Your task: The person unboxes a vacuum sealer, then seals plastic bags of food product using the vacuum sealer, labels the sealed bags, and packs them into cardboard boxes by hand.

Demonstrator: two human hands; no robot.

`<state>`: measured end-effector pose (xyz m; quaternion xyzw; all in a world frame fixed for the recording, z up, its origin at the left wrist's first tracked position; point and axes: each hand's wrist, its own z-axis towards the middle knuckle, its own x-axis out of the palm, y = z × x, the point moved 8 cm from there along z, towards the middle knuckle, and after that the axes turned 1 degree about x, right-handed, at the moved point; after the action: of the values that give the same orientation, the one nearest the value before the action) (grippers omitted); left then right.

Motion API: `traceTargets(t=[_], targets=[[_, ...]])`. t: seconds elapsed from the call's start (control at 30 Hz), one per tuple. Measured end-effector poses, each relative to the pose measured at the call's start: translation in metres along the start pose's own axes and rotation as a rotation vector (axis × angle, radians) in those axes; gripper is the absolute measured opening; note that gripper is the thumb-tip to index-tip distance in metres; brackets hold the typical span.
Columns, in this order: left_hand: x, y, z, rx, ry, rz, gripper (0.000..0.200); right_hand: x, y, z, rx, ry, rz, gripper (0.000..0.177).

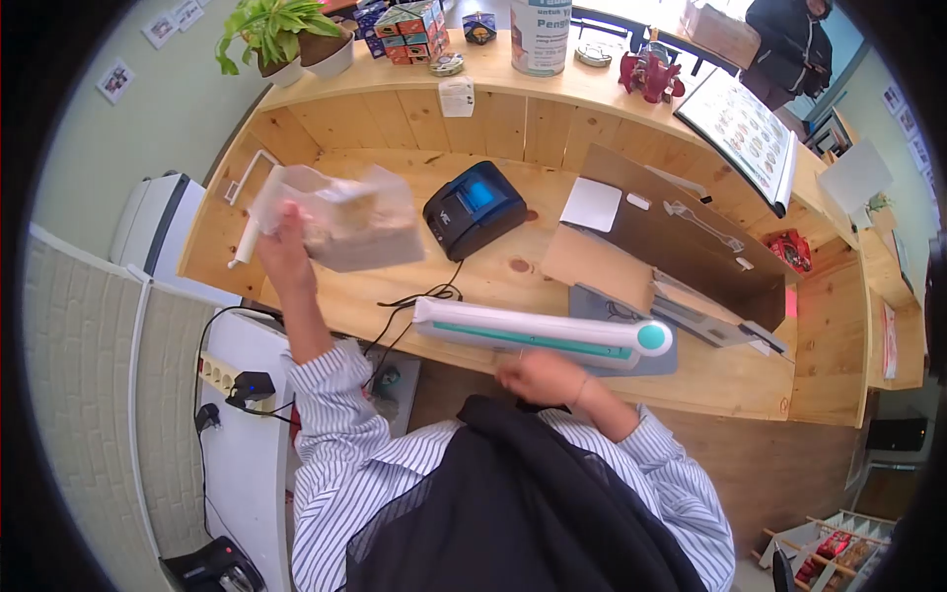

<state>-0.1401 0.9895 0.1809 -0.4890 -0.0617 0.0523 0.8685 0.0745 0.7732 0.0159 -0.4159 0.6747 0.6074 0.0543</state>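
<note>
Plastic bag (pixel 340 222), gripped by the left hand (pixel 281 247), is held up at ten o'clock from the sealer (pixel 538 335); the right hand's (pixel 543 377) grip is unclear.

Left hand (pixel 284 245): raised over the wooden counter (pixel 493 271), gripping a clear plastic bag (pixel 340 222) with beige contents.
Right hand (pixel 541 376): blurred, at the counter's near edge, just beside the heat sealer (pixel 538 333); grip unclear.
Heat sealer: white with a teal strip, lying flat along the counter.
Receipt printer (pixel 473 207): black, blue top, behind the sealer, right of the bag.
Upper ledge: 1 potted plant (pixel 281 35), 1 white canister (pixel 540 35).
</note>
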Motion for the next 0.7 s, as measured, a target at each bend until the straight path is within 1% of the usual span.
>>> traceTargets(t=[0.07,0.1,0.13,0.17,0.2,0.23,0.27,0.3,0.33,0.37,0.4,0.43,0.5,0.53,0.6,0.63,0.67,0.7], targets=[[0.009,-0.022,-0.035,-0.011,0.002,-0.009,0.029,-0.071,0.037,-0.02,-0.15,-0.639,0.201,0.043],[0.013,-0.029,-0.053,-0.034,0.009,0.001,0.028,-0.097,0.065,-0.033,-0.255,-0.846,0.184,0.051],[0.02,-0.038,-0.073,-0.056,0.076,-0.039,0.028,-0.114,0.09,-0.045,-0.362,-1.049,0.162,0.06],[0.027,-0.046,-0.092,-0.078,0.142,-0.078,0.028,-0.115,0.098,-0.042,-0.354,-1.052,0.159,0.06],[0.031,-0.046,-0.111,-0.124,0.191,-0.12,0.029,-0.114,0.108,-0.042,-0.465,-1.054,0.255,0.054],[0.035,-0.044,-0.128,-0.167,0.241,-0.16,0.031,-0.111,0.113,-0.046,-0.52,-1.058,0.306,0.051],[0.036,-0.038,-0.143,-0.231,0.219,-0.233,0.033,-0.107,0.118,-0.05,-0.576,-1.061,0.356,0.048],[0.034,-0.029,-0.155,-0.295,0.197,-0.305,0.037,-0.098,0.122,-0.052,-0.58,-0.937,0.305,0.039],[0.027,-0.017,-0.159,-0.297,0.203,-0.305,0.037,-0.086,0.129,-0.051,-0.582,-0.812,0.254,0.031],[0.031,-0.013,-0.165,-0.218,0.363,-0.378,0.041,-0.082,0.134,-0.057,-0.529,-0.855,0.327,0.02],[0.037,-0.024,-0.168,-0.14,0.523,-0.45,0.048,-0.077,0.137,-0.06,-0.522,-0.86,0.329,0.02],[0.035,-0.028,-0.171,-0.147,0.531,-0.452,0.048,-0.075,0.138,-0.065,-0.541,-0.861,0.357,0.02],[0.048,-0.036,-0.187,-0.402,0.707,-0.703,0.06,-0.072,0.145,-0.076,-0.574,-0.875,0.394,0.017],[0.046,-0.036,-0.186,-0.406,0.71,-0.709,0.06,-0.07,0.146,-0.08,-0.566,-0.879,0.39,0.017],[0.049,-0.047,-0.188,-0.321,0.894,-0.769,0.059,-0.065,0.142,-0.082,-0.487,-0.803,0.503,0.016],[0.049,-0.049,-0.187,-0.32,0.894,-0.775,0.059,-0.065,0.142,-0.087,-0.426,-0.826,0.504,0.015],[0.05,-0.051,-0.187,-0.319,0.914,-0.743,0.056,-0.061,0.145,-0.09,-0.424,-0.826,0.499,0.015],[0.051,-0.052,-0.188,-0.32,0.934,-0.711,0.053,-0.056,0.138,-0.093,-0.309,-0.881,0.55,0.015]])
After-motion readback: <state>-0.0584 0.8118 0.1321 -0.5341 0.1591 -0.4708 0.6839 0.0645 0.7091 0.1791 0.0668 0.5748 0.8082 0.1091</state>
